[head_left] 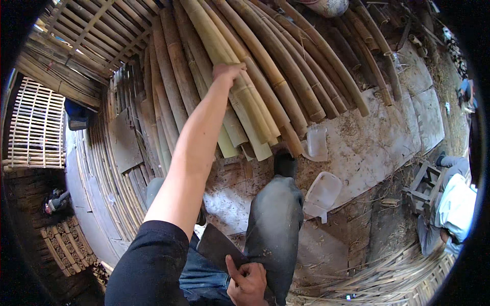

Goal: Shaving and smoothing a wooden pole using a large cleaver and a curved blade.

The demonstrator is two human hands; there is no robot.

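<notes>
While the left hand (228, 72) reaches forward, its fingers curled over a pale bamboo pole (248, 97) lying among a row of browner poles (273, 74), the right hand (248, 283) grips a dark, broad-bladed knife (217, 246) beside the person's dusty trouser leg (275, 219).

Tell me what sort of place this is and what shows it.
Probably a bamboo workshop: long bamboo poles lie side by side, thin pale strips are heaped at the lower right, and the right hand holds what looks like a broad dark blade.
</notes>
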